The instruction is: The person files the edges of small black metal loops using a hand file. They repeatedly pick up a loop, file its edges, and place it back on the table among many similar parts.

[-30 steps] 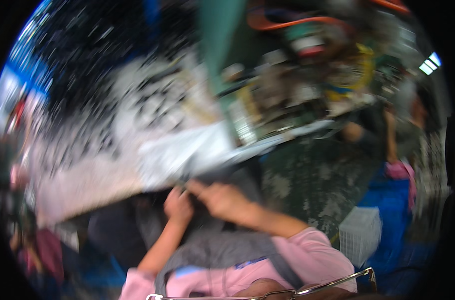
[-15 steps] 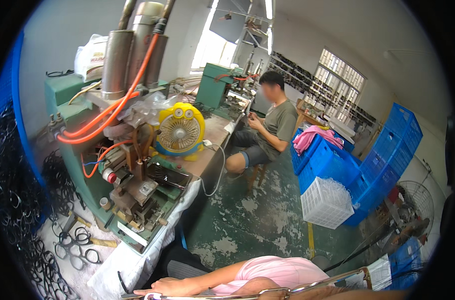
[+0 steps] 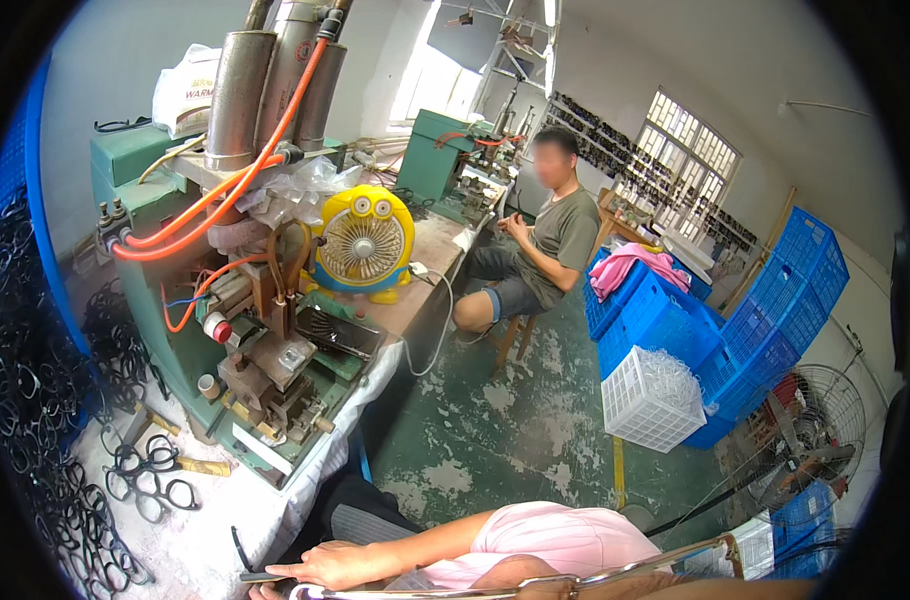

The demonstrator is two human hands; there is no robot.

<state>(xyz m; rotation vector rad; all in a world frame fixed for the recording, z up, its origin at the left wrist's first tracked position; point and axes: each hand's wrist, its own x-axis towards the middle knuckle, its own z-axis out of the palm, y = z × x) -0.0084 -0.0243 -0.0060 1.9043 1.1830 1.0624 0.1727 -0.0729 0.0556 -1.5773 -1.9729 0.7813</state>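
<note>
My right hand (image 3: 333,565) reaches in low from a pink sleeve, its index finger stretched along a thin dark piece of an eyeglass frame (image 3: 259,577). The frame's slim dark arm sticks up beside the fingertips. At the lower edge, just under that piece, a bit of skin shows, probably my left hand (image 3: 265,592); its fingers are mostly cut off. Left of the hands, several black eyeglass frames (image 3: 155,475) lie on the white-covered table (image 3: 210,520). A green press machine (image 3: 275,375) with orange hoses stands beyond them.
A large heap of black frames (image 3: 25,400) fills the left side. A yellow toy-shaped fan (image 3: 365,245) stands behind the press. A seated co-worker (image 3: 550,230) holds both hands together near another green machine (image 3: 435,155). Blue crates (image 3: 665,325), a white basket (image 3: 650,405) and a floor fan (image 3: 810,430) stand right.
The view has shifted slightly, showing a little more of my right hand and the thin dark piece at its fingertips. The co-worker's head has lifted.
</note>
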